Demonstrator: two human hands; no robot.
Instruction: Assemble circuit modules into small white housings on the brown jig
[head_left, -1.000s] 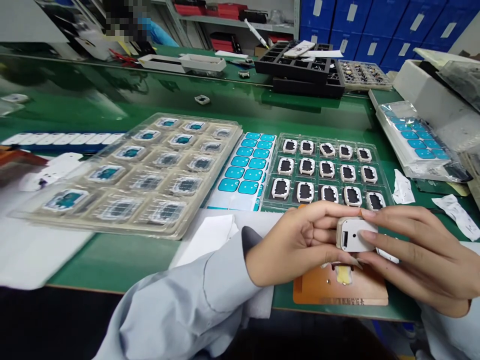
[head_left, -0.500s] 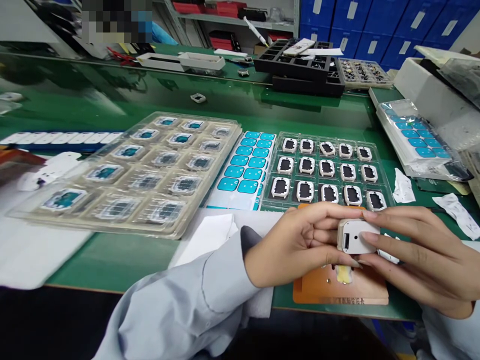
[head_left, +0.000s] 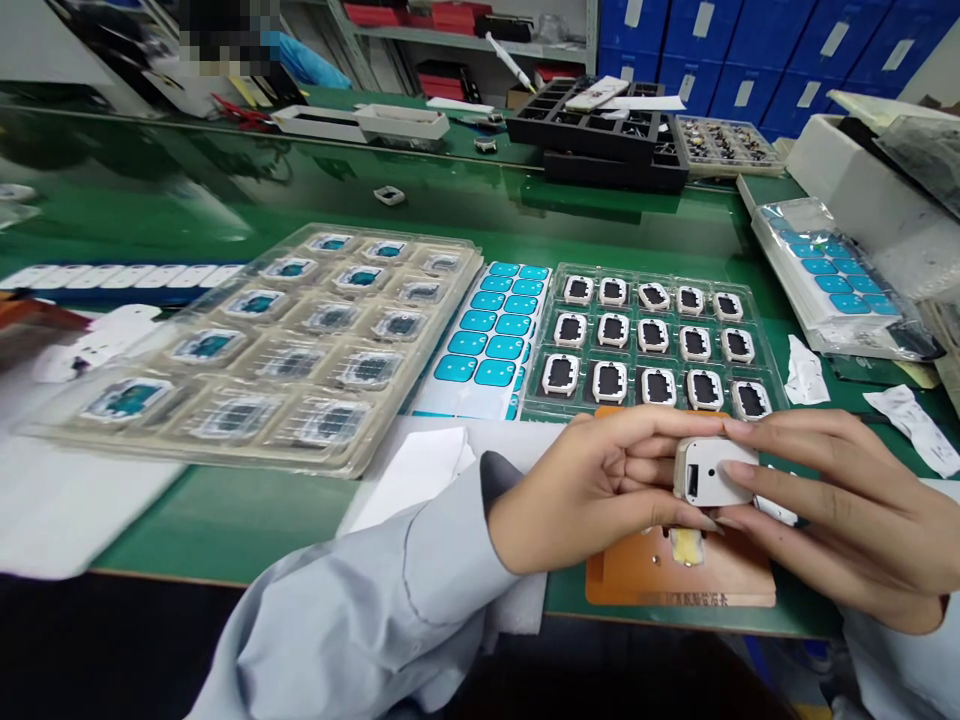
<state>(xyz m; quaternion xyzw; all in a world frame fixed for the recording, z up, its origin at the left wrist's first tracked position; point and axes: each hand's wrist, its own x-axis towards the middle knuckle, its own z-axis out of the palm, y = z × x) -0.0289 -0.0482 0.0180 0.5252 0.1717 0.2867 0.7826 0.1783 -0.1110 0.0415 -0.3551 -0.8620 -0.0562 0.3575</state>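
Observation:
A small white watch-case-like housing [head_left: 705, 485] with rounded corners, a dark slot and a round hole is held between both hands. My left hand [head_left: 592, 475] grips its left side, fingers behind and thumb along the lower edge. From the right, my right hand [head_left: 847, 510] closes on it, with fingertips pressed on its face and top edge. Below the hands lies an orange plate [head_left: 622, 570] bearing a yellow patch. Just beyond, a clear tray [head_left: 772, 355] carries rows of white frames with dark centres. Part of another white piece shows under the right fingers.
Left of the frames lies a sheet of blue stickers [head_left: 484, 322]. A large plastic tray [head_left: 375, 440] with housings in its pockets stands farther left. Bagged blue stickers [head_left: 840, 275] and crumpled white paper [head_left: 911, 430] are at right. Black compartment trays [head_left: 615, 172] sit at the back.
Almost nothing differs. Both hands keep the same hold on the white housing; the view has shifted very slightly.

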